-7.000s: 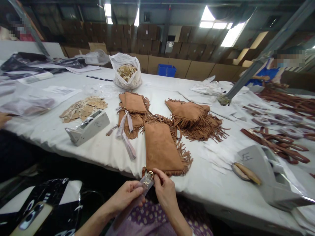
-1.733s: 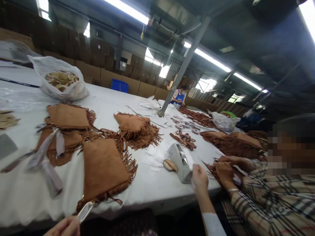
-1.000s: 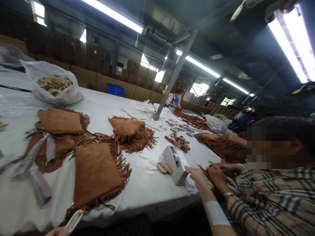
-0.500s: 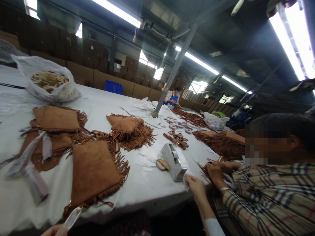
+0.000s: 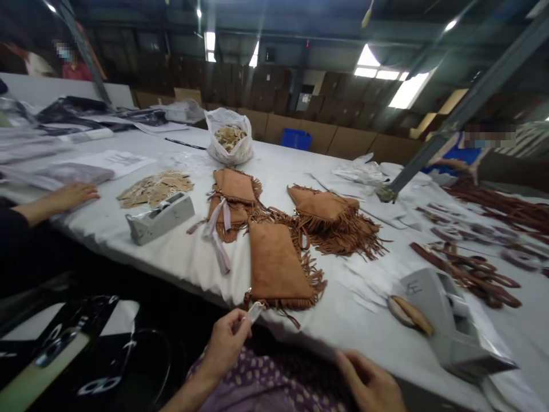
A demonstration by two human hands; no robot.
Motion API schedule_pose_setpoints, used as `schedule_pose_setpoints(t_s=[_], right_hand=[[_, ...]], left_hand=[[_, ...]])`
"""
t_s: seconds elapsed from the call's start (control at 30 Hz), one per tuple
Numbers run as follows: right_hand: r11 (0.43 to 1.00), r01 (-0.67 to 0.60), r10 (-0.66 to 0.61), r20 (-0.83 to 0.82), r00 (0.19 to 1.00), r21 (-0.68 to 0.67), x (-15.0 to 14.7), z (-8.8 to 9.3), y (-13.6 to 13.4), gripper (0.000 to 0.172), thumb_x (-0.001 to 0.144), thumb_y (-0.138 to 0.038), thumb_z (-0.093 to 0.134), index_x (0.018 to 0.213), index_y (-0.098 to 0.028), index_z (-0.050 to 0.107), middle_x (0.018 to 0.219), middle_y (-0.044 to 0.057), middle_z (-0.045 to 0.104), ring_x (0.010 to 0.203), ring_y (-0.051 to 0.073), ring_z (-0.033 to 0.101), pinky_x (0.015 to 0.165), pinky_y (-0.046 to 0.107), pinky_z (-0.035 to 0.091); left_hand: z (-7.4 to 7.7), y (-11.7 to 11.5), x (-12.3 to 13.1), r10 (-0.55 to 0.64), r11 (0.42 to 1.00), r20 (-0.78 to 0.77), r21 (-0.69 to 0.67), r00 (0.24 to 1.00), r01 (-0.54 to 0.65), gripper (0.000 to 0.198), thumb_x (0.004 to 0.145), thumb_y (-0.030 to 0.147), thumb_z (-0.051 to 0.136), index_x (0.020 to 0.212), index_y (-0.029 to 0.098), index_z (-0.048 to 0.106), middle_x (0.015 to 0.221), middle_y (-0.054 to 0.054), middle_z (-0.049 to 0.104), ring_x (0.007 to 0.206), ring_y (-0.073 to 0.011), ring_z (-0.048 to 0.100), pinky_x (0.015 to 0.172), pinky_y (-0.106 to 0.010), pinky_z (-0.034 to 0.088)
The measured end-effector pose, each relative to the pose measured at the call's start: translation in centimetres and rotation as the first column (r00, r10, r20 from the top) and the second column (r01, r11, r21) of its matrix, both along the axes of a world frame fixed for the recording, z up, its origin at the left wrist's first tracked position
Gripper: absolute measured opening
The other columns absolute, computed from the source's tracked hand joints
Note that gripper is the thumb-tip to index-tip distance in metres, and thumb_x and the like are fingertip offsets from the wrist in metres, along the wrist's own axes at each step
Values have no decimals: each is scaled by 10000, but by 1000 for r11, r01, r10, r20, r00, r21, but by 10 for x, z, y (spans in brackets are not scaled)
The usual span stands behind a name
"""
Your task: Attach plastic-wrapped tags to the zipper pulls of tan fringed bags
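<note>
the left hand (image 5: pixel 225 340) pinches the clasp (image 5: pixel 255 311) between thumb and fingers, at the near left corner of the pouch (image 5: pixel 278 263); the view is soft there, so i can't tell whether the clasp touches the pouch. the right hand (image 5: pixel 375 383) is nearer than the pouch and to its right, fingers loosely curled; i cannot tell whether it holds anything. the clasp looks small, light and stiff, and what seems a clear wrap may be slippery, so the firmest hold should be along its long sides. the pouch, lying flat, looks light and soft and would likely sag if lifted by a corner; its plain left edge seems a better grip than the loose fringe on its right. counted: 1 clasp, 1 pouch in front, at least 2 stacked bags (image 5: pixel 234 186) beyond it to the left, and beyond it to the right a fringed pile (image 5: pixel 323 203) with 1 bag on top, the number below unclear. 2 dispensers flank the pouch, the left dispenser (image 5: pixel 165 220) and the right dispenser (image 5: pixel 454 335). past the pouch are 1 sack (image 5: pixel 240 153) and 1 blue bin (image 5: pixel 295 139); well left of it, 1 tag heap (image 5: pixel 156 186) and 1 co-worker's hand (image 5: pixel 75 194).
</note>
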State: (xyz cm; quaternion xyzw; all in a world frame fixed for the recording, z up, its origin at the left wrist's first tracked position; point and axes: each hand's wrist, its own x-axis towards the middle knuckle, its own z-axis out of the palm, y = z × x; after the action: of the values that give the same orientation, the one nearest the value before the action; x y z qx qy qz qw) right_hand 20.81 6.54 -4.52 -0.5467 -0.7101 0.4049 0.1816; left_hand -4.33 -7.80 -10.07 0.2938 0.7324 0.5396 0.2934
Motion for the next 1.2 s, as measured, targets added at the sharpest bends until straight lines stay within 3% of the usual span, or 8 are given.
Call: schedule_pose_setpoints(t_s=[0.1, 0.2, 0.33, 0.7, 0.93, 1.0, 1.1, 1.2], right_hand=[[960, -259, 219, -295, 930, -104, -75, 11, -36, 377, 731, -556, 615, 711, -184, 675, 618, 22, 636, 597, 173, 561, 578, 250, 431], [899, -380, 241, -481, 843, -216, -122, 3, -50, 404, 729, -561, 641, 680, -159, 636, 528, -9, 553, 485, 113, 460, 485, 222, 368], [864, -411, 222, -513, 829, -290, -151, -21, -50, 455, 684, -598, 656, 654, -146, 625, 495, -27, 504, 442, 88, 404, 434, 211, 306], [868, -242, 127, -278, 952, -433, -163, -49, -40, 526, 544, -663, 686, 546, -151, 561, 430, -16, 516, 356, 80, 401, 352, 203, 245], [820, -227, -12, -413, 911, -526, -162, -41, -54, 486, 565, -612, 726, 596, -156, 564, 432, -44, 487, 350, 57, 354, 361, 191, 195], [826, -237, -12, -436, 900, -511, -163, -42, -58, 488, 598, -611, 709, 541, -161, 529, 411, -50, 452, 353, 55, 335, 369, 197, 181], [850, -207, -19, -421, 907, -484, -165, -45, -60, 506, 600, -619, 702, 497, -169, 494, 389, -54, 420, 352, 58, 326, 373, 204, 176], [850, -203, -29, -427, 904, -487, -167, -48, -60, 514, 596, -631, 693, 494, -173, 484, 402, -51, 428, 357, 59, 330, 379, 206, 188]], left_hand=[[1, -3, 2, -10, 1000, -79, -2, 997, 10, 316, 856, 421, 496, 730, 158, 617, 608, 10, 563, 571, -129, 486, 576, -218, 354], [5, -6, 3, -33, 999, -133, -4, 991, 33, 290, 865, 386, 484, 781, 158, 642, 642, -3, 603, 593, -142, 520, 592, -226, 370], [11, -6, 3, -63, 998, -141, 3, 988, 64, 278, 881, 357, 457, 833, 166, 653, 705, -25, 664, 614, -156, 567, 614, -235, 393], [18, -11, 1, -84, 996, -145, 27, 986, 89, 240, 896, 297, 423, 831, 191, 629, 741, -30, 680, 678, -171, 607, 629, -241, 391], [13, -8, 3, -84, 995, -10, 52, 996, 85, 270, 889, 355, 436, 791, 183, 620, 723, -37, 684, 675, -183, 618, 626, -242, 420], [11, -8, 3, -44, 999, 7, 29, 999, 44, 251, 880, 360, 453, 858, 176, 623, 696, -36, 683, 649, -189, 622, 613, -248, 430], [10, -10, 3, 64, 998, -100, -2, 993, -64, 337, 857, 325, 504, 1151, 171, 561, 735, -39, 694, 692, -211, 645, 668, -274, 452], [12, -14, 1, 5, 999, -258, 43, 966, 6, 409, 861, 293, 500, 1264, 234, 540, 987, -84, 702, 869, -235, 654, 814, -301, 450]])
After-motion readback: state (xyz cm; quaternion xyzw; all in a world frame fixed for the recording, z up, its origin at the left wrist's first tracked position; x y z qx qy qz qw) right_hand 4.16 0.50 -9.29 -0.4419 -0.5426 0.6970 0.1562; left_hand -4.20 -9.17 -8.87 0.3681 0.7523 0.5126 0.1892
